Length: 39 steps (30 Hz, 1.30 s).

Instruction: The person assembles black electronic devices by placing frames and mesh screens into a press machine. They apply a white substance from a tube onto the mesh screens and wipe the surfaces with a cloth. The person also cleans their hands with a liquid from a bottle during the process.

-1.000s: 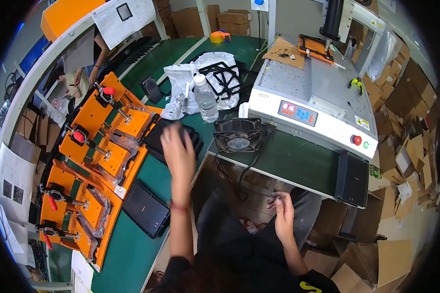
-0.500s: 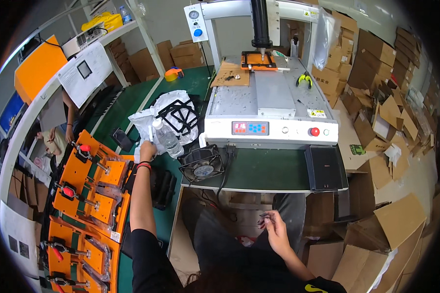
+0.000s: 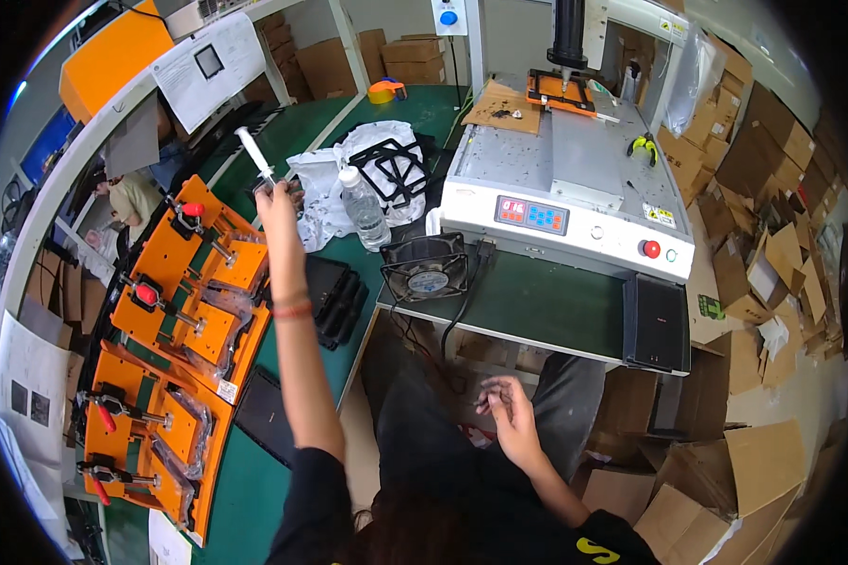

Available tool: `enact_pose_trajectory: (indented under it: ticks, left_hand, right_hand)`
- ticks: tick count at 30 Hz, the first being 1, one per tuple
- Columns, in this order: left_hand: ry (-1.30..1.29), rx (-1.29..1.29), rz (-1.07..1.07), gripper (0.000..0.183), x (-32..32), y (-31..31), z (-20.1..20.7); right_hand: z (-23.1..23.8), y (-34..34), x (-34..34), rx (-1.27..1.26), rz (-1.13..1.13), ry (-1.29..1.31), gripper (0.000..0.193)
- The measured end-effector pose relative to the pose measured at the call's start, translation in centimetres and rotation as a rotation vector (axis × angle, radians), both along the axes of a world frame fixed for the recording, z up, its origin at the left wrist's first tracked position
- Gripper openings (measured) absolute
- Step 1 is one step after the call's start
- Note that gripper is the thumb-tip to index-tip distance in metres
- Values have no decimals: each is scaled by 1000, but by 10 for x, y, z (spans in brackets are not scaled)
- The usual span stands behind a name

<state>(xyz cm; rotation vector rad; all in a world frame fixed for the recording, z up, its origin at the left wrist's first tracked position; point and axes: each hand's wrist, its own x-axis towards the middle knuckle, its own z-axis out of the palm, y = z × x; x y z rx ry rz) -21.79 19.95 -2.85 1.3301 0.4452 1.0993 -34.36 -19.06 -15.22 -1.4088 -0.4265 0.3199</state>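
My left hand [image 3: 280, 200] is closed around a white syringe [image 3: 254, 151], its pale plunger pointing up and away. The syringe's lower end is hidden by my fingers. This hand is above the green table, beside the orange clamp fixture [image 3: 231, 353] and left of a clear plastic bottle [image 3: 365, 212]. A white bag with black frames [image 3: 386, 169] on it lies behind the bottle. Above my lap, my right hand [image 3: 507, 414] has its fingers curled in, dark smudges on the tips, and no object shows in it.
A grey press machine [image 3: 584, 212] stands ahead, an orange jig [image 3: 561, 91] under its head. A black fan [image 3: 424, 268] and cable sit before it. Black trays [image 3: 339, 301] are stacked by the fixture; a dark box [image 3: 657, 322] is right. Cardboard boxes [image 3: 763, 452] fill the right side.
My left hand has risen from beside the bottle and moved toward the fixture, bringing the syringe into plain view. My right hand stays over my lap. The head view has shifted.
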Motion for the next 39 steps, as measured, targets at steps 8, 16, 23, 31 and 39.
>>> enact_pose_trajectory:
  ticks: [8, 16, 23, 31, 39]
  left_hand:
    - [238, 671, -480, 34, -133, -259, -42]
    - [390, 958, -299, 49, -160, -292, -77]
    - [517, 804, -500, 19, -169, -290, -77]
    - [546, -202, -1258, 32, -183, -281, -77]
    - [230, -1072, -1708, 36, -191, -284, -82]
  right_hand:
    - [45, 10, 36, 376, -42, -317, 65]
    - [47, -3, 17, 247, -268, -168, 41]
    - [62, -6, 33, 319, -86, -71, 35]
    - [76, -5, 31, 309, -3, 162, 55]
    - [93, -10, 25, 379, 57, 163, 52]
